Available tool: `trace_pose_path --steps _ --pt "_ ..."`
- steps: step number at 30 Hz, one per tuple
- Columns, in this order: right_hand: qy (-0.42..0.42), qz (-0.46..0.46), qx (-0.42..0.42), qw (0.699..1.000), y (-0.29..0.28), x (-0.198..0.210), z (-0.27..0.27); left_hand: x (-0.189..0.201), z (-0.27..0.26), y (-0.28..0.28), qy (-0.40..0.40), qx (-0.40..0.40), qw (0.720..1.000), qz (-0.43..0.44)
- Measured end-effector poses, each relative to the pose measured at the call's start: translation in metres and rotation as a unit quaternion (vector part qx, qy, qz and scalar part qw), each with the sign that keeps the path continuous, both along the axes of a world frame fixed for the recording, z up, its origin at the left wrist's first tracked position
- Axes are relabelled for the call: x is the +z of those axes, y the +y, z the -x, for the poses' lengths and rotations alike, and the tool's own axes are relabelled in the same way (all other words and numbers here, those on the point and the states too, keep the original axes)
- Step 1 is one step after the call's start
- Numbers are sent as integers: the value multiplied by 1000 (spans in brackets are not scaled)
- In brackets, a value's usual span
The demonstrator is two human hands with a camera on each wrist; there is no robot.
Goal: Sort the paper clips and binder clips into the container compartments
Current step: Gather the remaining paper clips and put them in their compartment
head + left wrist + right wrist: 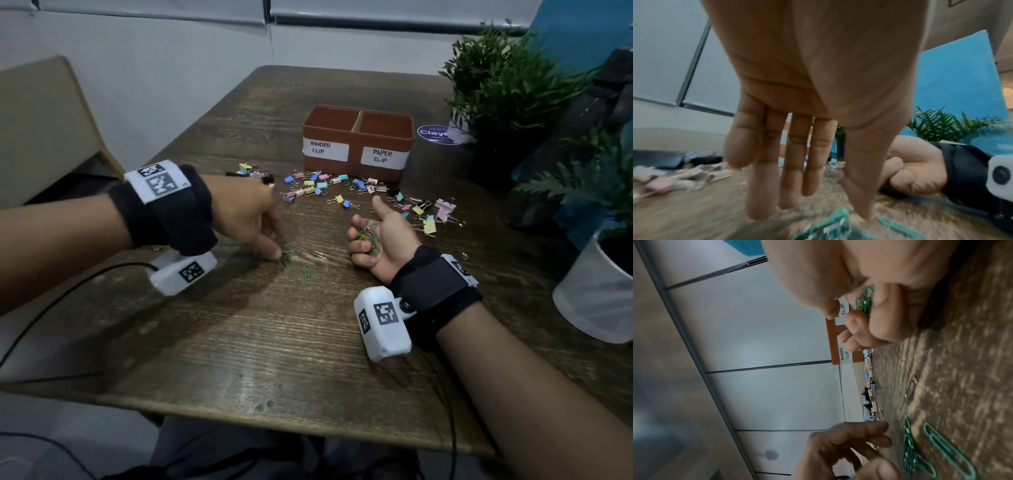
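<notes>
Basically the risk is spillage: the right hand (376,236) lies palm-up on the table (274,342) w/ a bunch of paper clips (366,238) cupped in its curled fingers (888,318), thumb sticking up, so the hold is loose. Tilt that palm on the way to the container (358,142) and clips prob slide out, or drop into the wrong side, since the BINDER CLIP compartment (330,120) on the left and the PAPER CLIP compartment (387,125) on the right share one thin divider. Other snag: the green paper clips (287,257) near the left hand (250,216) look tangled together, so a pull may drag extras or flick one off the table.

Left hand reaches down, palm toward the table, fingers (764,186) fairly straight and slightly apart, tips at the green cluster; can't tell if it's actually pinching a clip yet. One more green clip (308,274) and a silver paper clip (320,255) lie just right of it, between the hands. The binder clips (342,190) are strewn farther back, in front of the container, untouched. Both compartments look empty from here, so sorting seems early.
</notes>
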State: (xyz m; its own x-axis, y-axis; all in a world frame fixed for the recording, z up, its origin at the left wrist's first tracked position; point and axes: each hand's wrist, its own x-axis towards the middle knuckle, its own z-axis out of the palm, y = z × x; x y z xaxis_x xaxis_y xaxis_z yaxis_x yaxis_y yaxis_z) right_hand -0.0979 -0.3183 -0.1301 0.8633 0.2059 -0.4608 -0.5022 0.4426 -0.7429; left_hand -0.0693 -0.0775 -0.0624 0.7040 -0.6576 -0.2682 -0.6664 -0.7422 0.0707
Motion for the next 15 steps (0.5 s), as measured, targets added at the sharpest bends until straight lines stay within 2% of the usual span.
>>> trace_pose_path --steps 6,11,15 --pt "-13 27 28 999 16 -2 5 -23 12 7 -38 -31 998 28" --pt "-16 23 33 999 15 0 7 -20 10 -7 -1 -38 998 48" --pt "-19 29 30 999 14 0 7 -20 6 -13 -12 -26 999 29"
